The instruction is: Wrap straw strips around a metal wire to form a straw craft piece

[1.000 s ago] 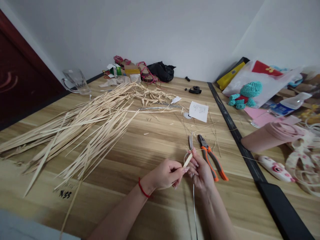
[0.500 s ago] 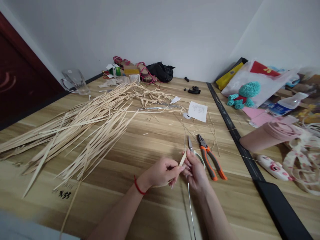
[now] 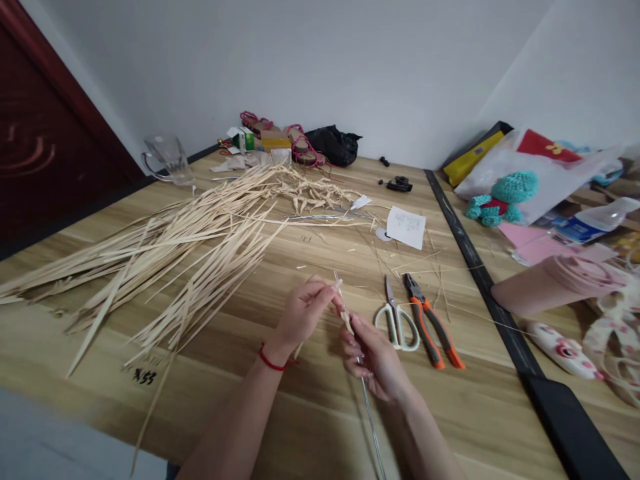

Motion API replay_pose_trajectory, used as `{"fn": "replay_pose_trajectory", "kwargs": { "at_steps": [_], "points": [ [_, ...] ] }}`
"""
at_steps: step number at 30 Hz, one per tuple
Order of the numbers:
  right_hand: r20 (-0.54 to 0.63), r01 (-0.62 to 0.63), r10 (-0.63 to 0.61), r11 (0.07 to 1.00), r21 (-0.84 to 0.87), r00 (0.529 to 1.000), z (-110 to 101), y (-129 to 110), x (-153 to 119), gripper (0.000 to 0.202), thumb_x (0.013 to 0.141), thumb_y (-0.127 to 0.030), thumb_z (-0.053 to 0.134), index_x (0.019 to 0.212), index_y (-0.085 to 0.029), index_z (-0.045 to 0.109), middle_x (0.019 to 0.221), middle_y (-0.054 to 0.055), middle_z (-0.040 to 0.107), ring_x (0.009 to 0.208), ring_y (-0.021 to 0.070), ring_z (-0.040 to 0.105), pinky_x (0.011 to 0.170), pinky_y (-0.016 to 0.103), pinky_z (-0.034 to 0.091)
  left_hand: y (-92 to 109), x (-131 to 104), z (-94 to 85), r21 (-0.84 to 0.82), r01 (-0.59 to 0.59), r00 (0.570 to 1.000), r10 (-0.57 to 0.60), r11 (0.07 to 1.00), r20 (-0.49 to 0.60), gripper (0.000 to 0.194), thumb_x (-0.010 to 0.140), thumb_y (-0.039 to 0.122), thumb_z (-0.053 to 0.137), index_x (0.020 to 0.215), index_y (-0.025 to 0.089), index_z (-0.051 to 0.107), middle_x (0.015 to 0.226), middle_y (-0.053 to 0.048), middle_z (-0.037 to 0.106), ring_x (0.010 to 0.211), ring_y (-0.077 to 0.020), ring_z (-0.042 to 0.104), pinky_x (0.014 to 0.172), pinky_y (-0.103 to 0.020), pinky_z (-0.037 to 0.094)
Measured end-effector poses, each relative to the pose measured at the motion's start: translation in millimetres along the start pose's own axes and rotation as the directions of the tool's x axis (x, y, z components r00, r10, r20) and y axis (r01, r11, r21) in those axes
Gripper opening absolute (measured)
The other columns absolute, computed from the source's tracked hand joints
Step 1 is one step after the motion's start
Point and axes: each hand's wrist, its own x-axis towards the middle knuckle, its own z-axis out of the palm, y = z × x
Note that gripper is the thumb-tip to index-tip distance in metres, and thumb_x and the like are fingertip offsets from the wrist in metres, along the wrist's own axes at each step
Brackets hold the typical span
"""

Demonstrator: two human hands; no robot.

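My right hand [image 3: 373, 353] is closed around a thin metal wire [image 3: 371, 420], whose lower end runs down toward the front edge of the view. A pale flat strip [image 3: 346, 321] is bent around the wire between my two hands. My left hand [image 3: 307, 313], with a red cord at the wrist, pinches close to the wire's upper tip. An end of pale strip sticks out beneath its palm. Just right of my hands lie scissors [image 3: 395, 323] with whitish handles. Beside them are pliers [image 3: 433, 323] with orange and grey grips.
Long pale strips [image 3: 200, 227] cover the table's left side, with short curled pieces [image 3: 315, 190] behind. A written paper [image 3: 406, 227] lies past the scissors. To the right are a pink tumbler [image 3: 555, 283], a turquoise crocheted toy [image 3: 515, 190] and a glass mug [image 3: 170, 160] stands far left.
Both hands have shifted left, away from the scissors, which now show fully. The left hand has moved up to the wire's tip, and the strip is now bent around the wire. The view has turned slightly.
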Motion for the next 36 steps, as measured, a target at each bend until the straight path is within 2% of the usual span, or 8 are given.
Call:
{"fn": "replay_pose_trajectory", "kwargs": {
  "at_steps": [4, 8, 11, 14, 17, 21, 31, 36],
  "points": [
    [0.014, -0.009, 0.009, 1.000, 0.012, 1.000, 4.2, 6.1, -0.2, 0.026, 0.078, -0.035, 0.061, 0.099, -0.020, 0.057, 0.066, -0.005, 0.034, 0.048, 0.0050, 0.018, 0.034, 0.011, 0.010, -7.5, -1.1, 1.0, 0.142, -0.015, 0.994, 0.031, 0.990, -0.107, 0.031, 0.087, 0.035, 0.049, 0.070, 0.018, 0.068, 0.072, -0.004, 0.063, 0.079, -0.0173, 0.054, 0.064, -0.028, 0.048],
    [-0.002, 0.034, -0.035, 0.998, -0.060, 0.999, 3.2, 6.2, -0.4, 0.026, 0.073, -0.028, 0.065, 0.096, -0.019, 0.058, 0.065, -0.006, 0.032, 0.049, 0.0054, 0.017, 0.034, 0.012, 0.010, -8.4, -0.8, 2.8, 0.330, -0.128, 0.989, 0.147, 0.935, -0.032, 0.028, 0.087, 0.028, 0.049, 0.071, 0.019, 0.070, 0.076, -0.005, 0.069, 0.086, -0.0188, 0.050, 0.080, -0.033, 0.043],
    [-0.032, 0.062, -0.068, 0.984, -0.164, 0.997, 3.5, 7.0, -1.2, 0.029, 0.071, -0.025, 0.069, 0.096, -0.017, 0.058, 0.063, -0.006, 0.029, 0.049, 0.0052, 0.018, 0.035, 0.013, 0.010, -6.8, -1.2, 4.4, 0.396, -0.174, 0.983, 0.183, 0.902, 0.017, 0.028, 0.088, 0.025, 0.047, 0.072, 0.020, 0.069, 0.078, -0.003, 0.071, 0.085, -0.0187, 0.050, 0.083, -0.034, 0.040],
    [-0.046, 0.083, -0.101, 0.954, -0.289, 0.994, 4.1, 10.0, -1.0, 0.028, 0.073, -0.034, 0.068, 0.094, -0.017, 0.058, 0.059, -0.007, 0.029, 0.047, 0.0050, 0.020, 0.034, 0.014, 0.010, -5.1, -2.6, 6.3, 0.443, -0.193, 0.980, 0.190, 0.875, 0.053, 0.028, 0.089, 0.026, 0.047, 0.072, 0.020, 0.069, 0.079, -0.002, 0.071, 0.085, -0.0189, 0.049, 0.083, -0.034, 0.037],
    [-0.013, 0.129, -0.148, 0.897, -0.423, 0.989, 2.3, 13.1, 1.3, 0.027, 0.078, -0.042, 0.062, 0.082, -0.016, 0.057, 0.054, -0.008, 0.030, 0.043, 0.0043, 0.020, 0.034, 0.016, 0.013, -4.0, -3.7, 7.7, 0.517, -0.208, 0.978, 0.187, 0.830, 0.093, 0.027, 0.089, 0.027, 0.047, 0.074, 0.021, 0.069, 0.076, -0.001, 0.071, 0.085, -0.0196, 0.048, 0.082, -0.035, 0.035],
    [0.000, 0.137, -0.157, 0.861, -0.490, 0.988, -2.7, 14.5, 5.1, 0.031, 0.079, -0.045, 0.060, 0.073, -0.016, 0.052, 0.050, -0.009, 0.028, 0.040, 0.0038, 0.019, 0.035, 0.017, 0.012, -4.2, -4.2, 9.3, 0.623, -0.229, 0.973, 0.184, 0.747, 0.138, 0.029, 0.088, 0.029, 0.048, 0.069, 0.021, 0.068, 0.067, -0.002, 0.069, 0.084, -0.0202, 0.048, 0.080, -0.036, 0.031],
    [-0.109, 0.097, -0.175, 0.859, -0.503, 0.979, -6.0, 20.8, 8.5, 0.040, 0.077, -0.047, 0.061, 0.059, -0.018, 0.041, 0.045, -0.010, 0.030, 0.036, 0.0030, 0.019, 0.035, 0.019, 0.010, -6.4, -5.4, 10.7, 0.678, -0.252, 0.966, 0.220, 0.690, 0.135, 0.028, 0.087, 0.029, 0.051, 0.064, 0.021, 0.064, 0.067, 0.002, 0.069, 0.085, -0.0186, 0.052, 0.080, -0.037, 0.027],
    [-0.068, 0.137, -0.228, 0.772, -0.621, 0.971, -7.5, 23.4, 10.3, 0.043, 0.080, -0.049, 0.056, 0.056, -0.018, 0.039, 0.044, -0.009, 0.031, 0.036, 0.0035, 0.022, 0.035, 0.020, 0.013, -4.8, -3.5, 7.1, 0.654, -0.300, 0.952, 0.266, 0.694, 0.154, 0.021, 0.087, 0.025, 0.052, 0.072, 0.022, 0.067, 0.078, 0.001, 0.072, 0.107, -0.0206, 0.053, 0.093, -0.041, 0.023]
  ]
}}
